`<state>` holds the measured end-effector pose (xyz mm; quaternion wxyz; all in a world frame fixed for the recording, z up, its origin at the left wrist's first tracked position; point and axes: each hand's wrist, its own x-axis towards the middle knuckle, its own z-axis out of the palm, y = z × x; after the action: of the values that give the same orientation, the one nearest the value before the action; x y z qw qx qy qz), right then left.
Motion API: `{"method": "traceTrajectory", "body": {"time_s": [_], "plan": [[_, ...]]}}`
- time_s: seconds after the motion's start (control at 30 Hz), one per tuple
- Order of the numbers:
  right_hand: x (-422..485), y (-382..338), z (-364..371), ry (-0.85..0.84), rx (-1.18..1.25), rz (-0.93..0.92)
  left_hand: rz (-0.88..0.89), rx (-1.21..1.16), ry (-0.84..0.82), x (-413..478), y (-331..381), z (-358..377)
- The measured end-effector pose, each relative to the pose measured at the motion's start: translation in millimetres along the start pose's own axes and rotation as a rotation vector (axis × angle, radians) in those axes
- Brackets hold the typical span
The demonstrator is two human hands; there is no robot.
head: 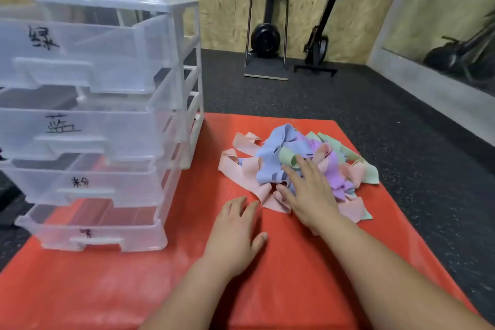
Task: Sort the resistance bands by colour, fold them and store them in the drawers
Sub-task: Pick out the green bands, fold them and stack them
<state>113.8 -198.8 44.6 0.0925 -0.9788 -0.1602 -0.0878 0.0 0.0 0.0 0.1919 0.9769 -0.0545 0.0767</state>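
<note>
Fingers straight and spread, right hand (310, 195) lies flat on near side of band pile (284, 153), gripping nothing, probably feeling for one colour. Left hand (235, 233) rests open on red mat (281, 289) just left of pile, empty. Pink, blue, purple and green bands are tangled; that tangle looks like the main snag. Drawer unit (93, 126) stands left of pile, drawers pulled out. Exercise machines (266, 35) stand well behind pile.

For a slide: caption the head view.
Right hand rests on tangled resistance bands beside open drawers; left hand on red mat.
</note>
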Motion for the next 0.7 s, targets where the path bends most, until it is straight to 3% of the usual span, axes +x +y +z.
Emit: {"method": "traceTrajectory", "body": {"time_s": [0.2, 0.6, 0.7], "plan": [[42, 15, 7, -0.050, -0.064, 0.004, 0.045, -0.018, 0.026, 26, -2, 7], [-19, 14, -101, 0.151, 0.208, -0.099, 0.019, -0.090, 0.066, -28, 23, -33], [-51, 11, -126, 0.282, 0.310, -0.125, -0.015, -0.128, 0.072, -54, 29, -44]]}}
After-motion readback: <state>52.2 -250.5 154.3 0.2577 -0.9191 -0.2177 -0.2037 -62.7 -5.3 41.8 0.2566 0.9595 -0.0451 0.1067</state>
